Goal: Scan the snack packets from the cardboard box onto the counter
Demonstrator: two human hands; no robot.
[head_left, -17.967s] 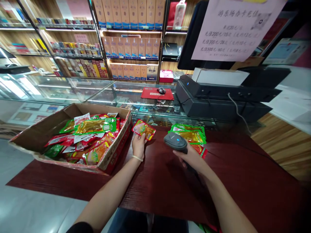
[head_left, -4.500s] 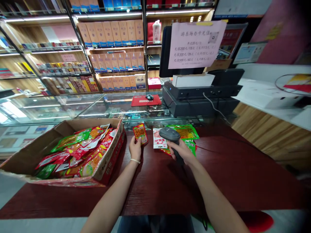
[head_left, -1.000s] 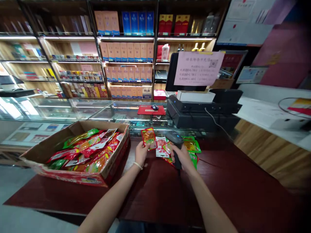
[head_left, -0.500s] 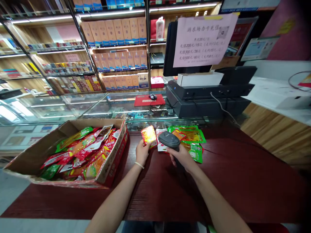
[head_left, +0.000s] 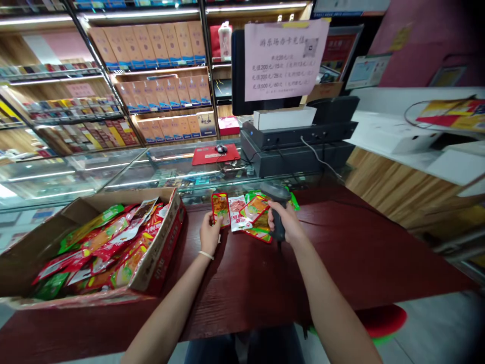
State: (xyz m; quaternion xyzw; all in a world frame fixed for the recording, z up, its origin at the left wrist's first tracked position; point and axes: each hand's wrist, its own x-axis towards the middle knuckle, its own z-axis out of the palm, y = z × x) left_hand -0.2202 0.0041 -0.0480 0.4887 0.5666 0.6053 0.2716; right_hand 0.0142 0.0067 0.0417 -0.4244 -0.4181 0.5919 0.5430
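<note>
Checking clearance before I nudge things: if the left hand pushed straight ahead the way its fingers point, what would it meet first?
The left hand already grips the small red-and-orange snack packet. Past it, probably the glass display counter's edge, though depth is unclear.

A pink paper notice (head_left: 286, 58) taped to the back of the monitor (head_left: 238, 76) bears Chinese print with the figures 200, 300 and 500 in its lines and a QR code at its upper right corner; packet print is too small to read.
</note>
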